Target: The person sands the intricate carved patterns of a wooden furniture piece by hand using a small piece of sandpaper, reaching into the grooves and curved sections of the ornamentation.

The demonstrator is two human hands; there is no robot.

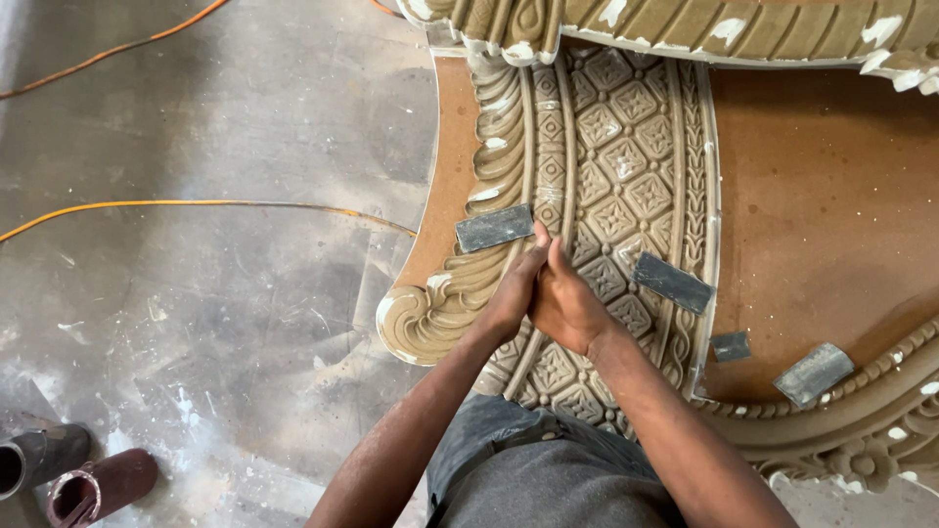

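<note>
My left hand (511, 298) and my right hand (569, 305) are pressed together, fingertips down on a curved ribbed groove of a tan carved panel (618, 147). Whether anything sits between the fingers is hidden. A grey rectangular sanding piece (494, 227) lies just left of my fingertips on the scroll carving. A second grey piece (672, 283) lies to the right on the lattice pattern.
Two more grey pieces (730, 346) (814, 374) rest on the flat brown board (831, 205). Another carved piece (734, 29) spans the top. An orange cable (196, 203) crosses the stained concrete floor, and two dark round containers (98, 486) (39, 455) stand at the lower left.
</note>
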